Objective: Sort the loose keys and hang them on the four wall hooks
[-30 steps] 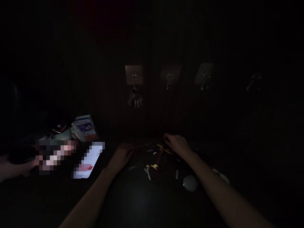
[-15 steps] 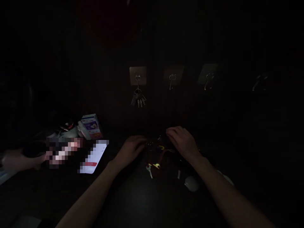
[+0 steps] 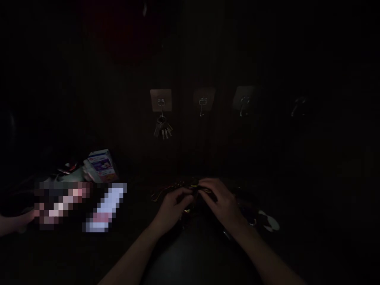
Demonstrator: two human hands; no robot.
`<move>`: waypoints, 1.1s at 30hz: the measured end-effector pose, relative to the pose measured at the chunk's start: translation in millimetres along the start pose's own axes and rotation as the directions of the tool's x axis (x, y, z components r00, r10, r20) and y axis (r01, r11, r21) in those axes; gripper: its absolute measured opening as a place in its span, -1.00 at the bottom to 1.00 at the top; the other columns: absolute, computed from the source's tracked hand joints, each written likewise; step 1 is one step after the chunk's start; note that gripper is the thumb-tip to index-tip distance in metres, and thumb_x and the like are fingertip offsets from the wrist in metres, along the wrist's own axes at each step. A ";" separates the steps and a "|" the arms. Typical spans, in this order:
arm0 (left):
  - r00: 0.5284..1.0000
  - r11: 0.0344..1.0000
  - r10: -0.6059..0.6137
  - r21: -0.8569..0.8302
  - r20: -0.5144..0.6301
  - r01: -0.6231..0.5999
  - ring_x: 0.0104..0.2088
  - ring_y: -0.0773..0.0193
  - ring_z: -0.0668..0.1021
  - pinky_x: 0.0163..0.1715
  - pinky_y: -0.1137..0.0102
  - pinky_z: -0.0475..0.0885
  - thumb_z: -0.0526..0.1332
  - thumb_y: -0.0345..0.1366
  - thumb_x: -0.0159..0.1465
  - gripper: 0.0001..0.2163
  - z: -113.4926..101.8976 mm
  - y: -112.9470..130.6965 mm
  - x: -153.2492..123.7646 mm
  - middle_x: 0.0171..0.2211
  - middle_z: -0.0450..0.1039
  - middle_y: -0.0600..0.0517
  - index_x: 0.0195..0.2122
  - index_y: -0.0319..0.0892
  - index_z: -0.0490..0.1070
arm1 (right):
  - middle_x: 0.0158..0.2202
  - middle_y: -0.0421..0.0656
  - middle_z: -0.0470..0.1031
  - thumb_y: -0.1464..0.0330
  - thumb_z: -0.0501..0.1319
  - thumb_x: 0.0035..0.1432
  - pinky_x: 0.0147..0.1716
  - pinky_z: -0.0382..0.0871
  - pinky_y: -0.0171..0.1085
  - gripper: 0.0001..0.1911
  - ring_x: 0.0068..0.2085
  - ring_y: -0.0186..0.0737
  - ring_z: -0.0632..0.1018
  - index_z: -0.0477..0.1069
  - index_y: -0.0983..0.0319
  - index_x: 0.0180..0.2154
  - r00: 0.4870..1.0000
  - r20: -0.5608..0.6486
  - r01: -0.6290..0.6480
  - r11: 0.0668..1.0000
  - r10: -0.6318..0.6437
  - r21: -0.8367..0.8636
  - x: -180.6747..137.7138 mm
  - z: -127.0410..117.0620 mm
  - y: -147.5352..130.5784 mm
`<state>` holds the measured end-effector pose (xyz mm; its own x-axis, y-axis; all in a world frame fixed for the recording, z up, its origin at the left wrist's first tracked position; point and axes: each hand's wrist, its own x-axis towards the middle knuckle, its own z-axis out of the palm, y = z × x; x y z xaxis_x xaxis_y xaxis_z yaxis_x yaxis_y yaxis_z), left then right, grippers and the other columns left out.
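My left hand point(image 3: 175, 204) and my right hand point(image 3: 221, 200) have come close together over the dark surface. The fingers of both are bent inward and closed about a small dark thing with yellow bits point(image 3: 194, 186), too dim to name. A thin, gold-glinting strand point(image 3: 162, 194) lies just left of my left fingers. Beneath that hand a yellow glint point(image 3: 186, 211) shows, and the key seen earlier is hidden. Beside my right wrist lie a shiny ring-like piece point(image 3: 252, 221) and a pale rounded thing point(image 3: 268, 221).
The room is very dark. A bunch of keys point(image 3: 162, 128) hangs from a wall hook point(image 3: 161, 102), with more hooks point(image 3: 202, 102) to its right. A lit, blurred-out screen point(image 3: 107, 208), a small box point(image 3: 102, 164) and another person's hand point(image 3: 22, 221) are at left.
Both my hands have moved inward, from apart to nearly touching, and closed about the dark thing. The view has shifted a little. The other person's hand now shows less.
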<state>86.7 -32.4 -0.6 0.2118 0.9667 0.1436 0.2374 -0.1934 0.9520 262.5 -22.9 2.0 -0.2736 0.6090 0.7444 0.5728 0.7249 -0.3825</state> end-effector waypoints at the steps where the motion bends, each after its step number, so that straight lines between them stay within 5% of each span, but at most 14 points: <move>1: 0.999 0.999 -0.026 -0.027 -0.023 0.026 -0.36 0.29 0.53 -0.34 0.45 0.40 0.17 -0.22 0.17 -0.84 1.2 -1.0 -0.2 -0.41 0.52 0.09 -0.31 -0.16 0.47 | -0.20 -0.12 0.49 0.39 0.11 0.19 -0.15 0.40 -0.21 -0.84 -0.15 -0.19 0.50 0.36 0.16 -0.16 0.996 -0.034 -0.082 0.996 0.083 0.028 -2.6 2.3 0.7; 5: 0.990 0.992 -0.085 -0.107 -0.113 0.073 -0.47 0.33 0.50 -0.43 0.48 0.37 0.23 -0.21 0.09 -0.86 2.9 -3.8 -0.5 -0.51 0.46 0.12 -0.40 -0.17 0.44 | -0.27 -0.18 0.52 0.30 0.13 0.17 -0.20 0.39 -0.25 -0.88 -0.21 -0.20 0.52 0.40 0.15 -0.26 0.943 -0.015 -0.326 0.929 0.334 0.176 -8.5 10.1 0.4; 9: 0.979 0.992 -0.104 -0.090 -0.173 0.089 -0.51 0.35 0.48 -0.48 0.48 0.36 0.24 -0.20 0.08 -0.85 3.5 -6.7 -1.2 -0.54 0.44 0.14 -0.42 -0.17 0.42 | -0.28 -0.18 0.50 0.25 0.12 0.16 -0.20 0.34 -0.28 -0.83 -0.20 -0.20 0.50 0.44 0.16 -0.32 0.896 0.141 -0.444 0.841 0.421 0.310 -8.1 13.5 -7.5; 20: 0.933 0.919 0.255 0.364 -0.254 -0.152 -0.41 0.30 0.50 -0.36 0.42 0.37 0.26 -0.30 0.08 -0.93 9.0 -15.6 -8.5 -0.49 0.45 0.11 -0.48 -0.14 0.39 | -0.45 -0.24 0.45 0.22 0.21 0.00 -0.32 0.28 -0.32 -0.82 -0.33 -0.22 0.45 0.45 0.19 -0.47 0.743 0.272 -0.657 0.591 0.612 0.468 -8.3 21.7 -15.0; 29: 0.887 0.821 0.423 0.492 -0.185 -0.289 -0.38 0.28 0.48 -0.34 0.39 0.38 0.24 -0.23 0.16 -0.88 10.0 -22.2 -11.9 -0.44 0.42 0.07 -0.42 -0.15 0.37 | -0.49 -0.24 0.36 0.20 0.24 -0.01 -0.37 0.21 -0.34 -0.78 -0.38 -0.27 0.38 0.44 0.22 -0.51 0.668 0.423 -0.716 0.372 0.612 0.591 -9.5 22.2 -15.9; 33: 0.904 0.829 0.400 0.481 -0.149 -0.287 -0.34 0.24 0.49 -0.30 0.34 0.38 0.22 -0.19 0.17 -0.87 8.8 -20.0 -13.0 -0.39 0.45 0.05 -0.36 -0.13 0.40 | -0.47 -0.25 0.35 0.21 0.24 0.00 -0.35 0.20 -0.35 -0.79 -0.36 -0.29 0.38 0.44 0.22 -0.51 0.665 0.413 -0.714 0.370 0.622 0.594 -9.9 21.0 -13.4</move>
<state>87.6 -42.6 -23.9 0.1451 0.8220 0.5507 0.5916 -0.5182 0.6176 241.3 -31.9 -11.8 -0.1445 0.9890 0.0315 -0.0509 0.0244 -0.9984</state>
